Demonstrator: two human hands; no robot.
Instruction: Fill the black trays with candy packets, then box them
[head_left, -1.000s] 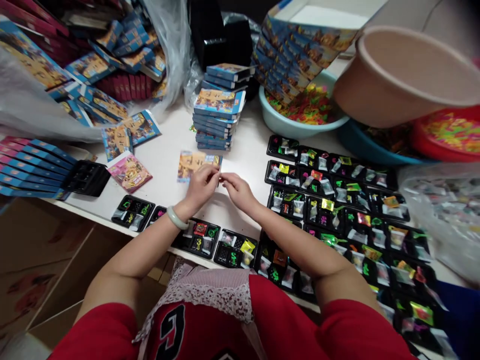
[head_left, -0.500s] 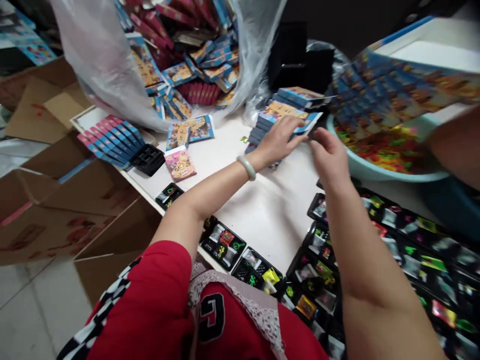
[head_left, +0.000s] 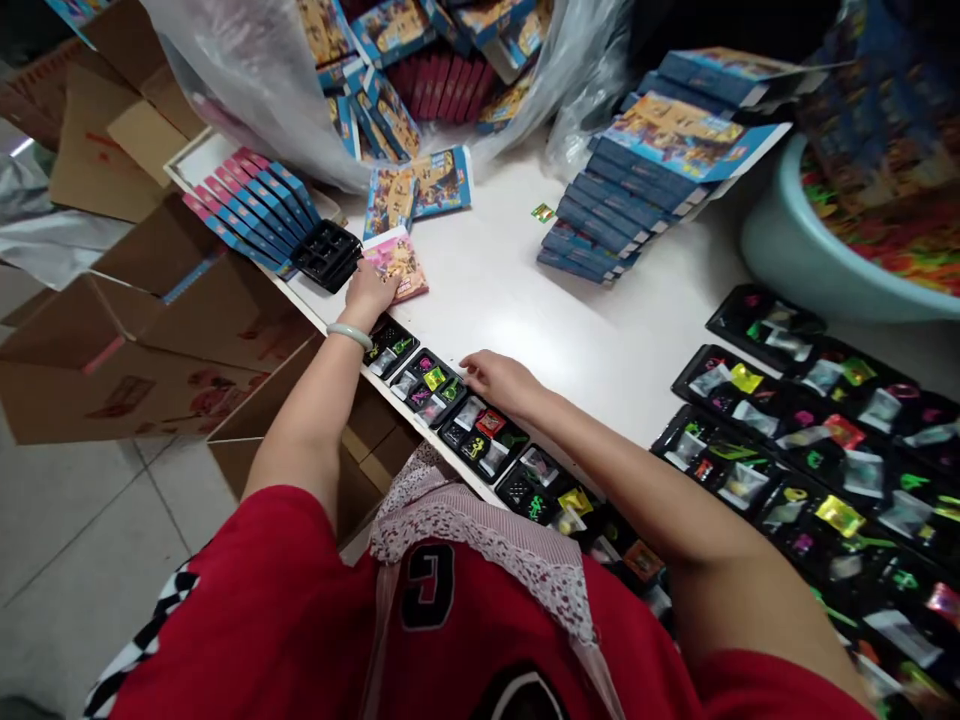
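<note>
Left hand's over at the pink box now, right hand's come back from the stack

So the pink box (head_left: 405, 264) is lying on the worktop (head_left: 495, 265), toward the left, and the left hand (head_left: 371, 292) is right at its near left edge, thumb side against it. Can't tell if those fingers are gripping it or just touching.

Half a second ago both hands were up at the stack of blue boxes (head_left: 622, 205); now that stack stands on its own, leaning a bit, with the top box sticking out to the right. The right hand (head_left: 502, 382) has dropped back just beside the row of filled trays (head_left: 484, 437) along the front edge. Its fingers are loosely curled; I can't see what, if anything, is in them.

Around the pink box: some stacked black trays (head_left: 326, 252) just left of it, two blue boxes (head_left: 441, 182) just behind, overlapping. Further out there's a slanted row of pink-and-blue boxes (head_left: 251, 205), a clear plastic bag (head_left: 247, 90) full of more boxes, and a pale blue bowl (head_left: 795, 225) of colourful bits off to the right.
</note>
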